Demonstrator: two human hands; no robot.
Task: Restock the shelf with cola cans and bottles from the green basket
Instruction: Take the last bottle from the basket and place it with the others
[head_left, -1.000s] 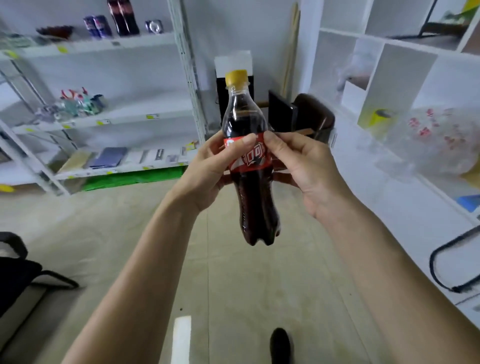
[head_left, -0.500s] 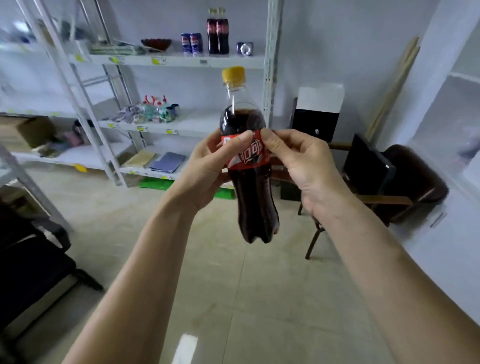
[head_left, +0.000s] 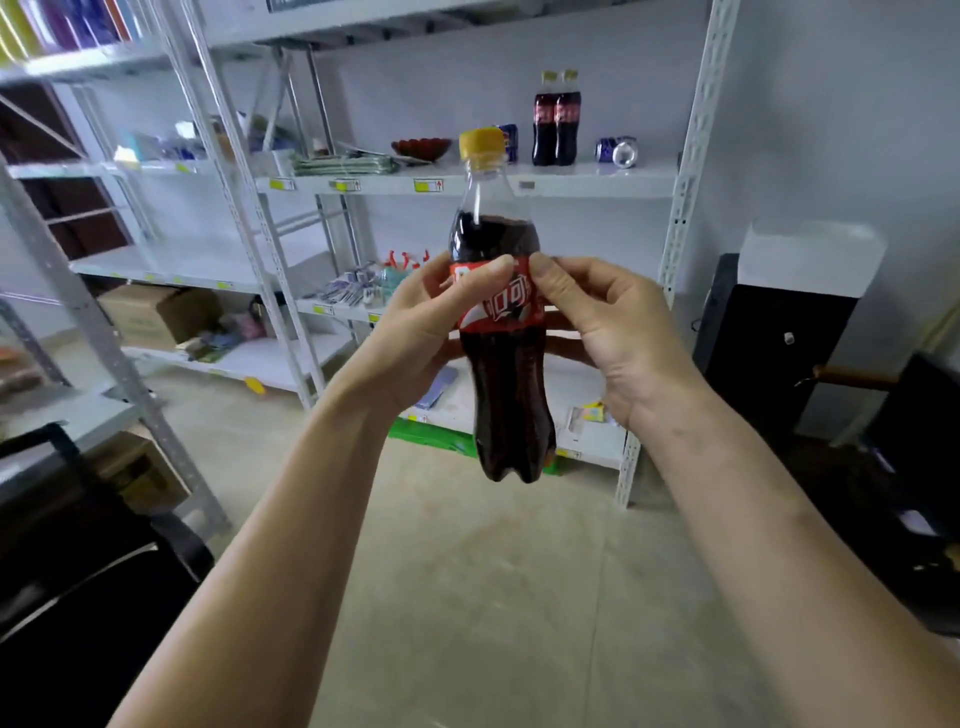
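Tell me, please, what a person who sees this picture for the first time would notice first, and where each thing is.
First is the cola bottle with its yellow cap, held upright at the centre by the left hand and the right hand, both at its red label. Behind it, on the white shelf, two more cola bottles stand together, with a blue can lying on its side to their right.

On the shelf (head_left: 571, 182), the two cola bottles (head_left: 556, 124) are the landmark: right of them a tipped can (head_left: 618, 151) lies, with bare board between and beyond toward the white upright (head_left: 685, 171). Left of them a blue can (head_left: 508, 141) and red bowl (head_left: 421, 148) crowd the board.
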